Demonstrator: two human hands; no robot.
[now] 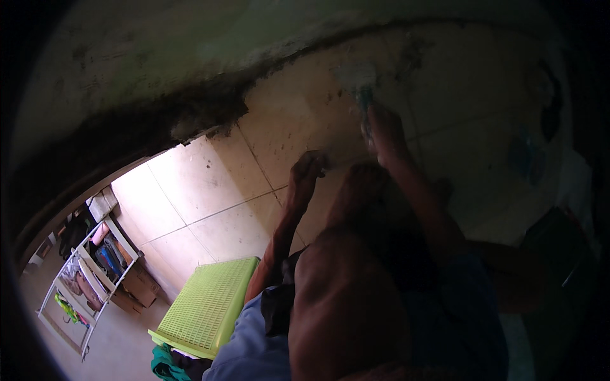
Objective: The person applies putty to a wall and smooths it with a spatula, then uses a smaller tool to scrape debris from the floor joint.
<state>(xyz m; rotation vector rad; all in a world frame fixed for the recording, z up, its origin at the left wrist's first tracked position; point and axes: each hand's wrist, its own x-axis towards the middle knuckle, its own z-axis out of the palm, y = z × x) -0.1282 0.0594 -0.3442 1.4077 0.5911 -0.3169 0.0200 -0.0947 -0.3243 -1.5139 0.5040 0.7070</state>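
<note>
My right hand (385, 134) is closed around a scrubbing brush with a teal handle (365, 100), which is pressed against the pale floor tiles (210, 184). A whitish, soapy smear (356, 73) lies just beyond the brush. My left hand (307, 169) rests on the tiles to the left of it, fingers curled under and holding nothing. My bent knees and blue shorts fill the lower middle of the view.
A dark, grimy strip (190, 120) runs along the base of the wall at the top left. A lime-green plastic crate (208, 306) sits at my lower left. A white shoe rack (89, 270) stands at the far left, and a dark flat object (554, 244) lies at the right.
</note>
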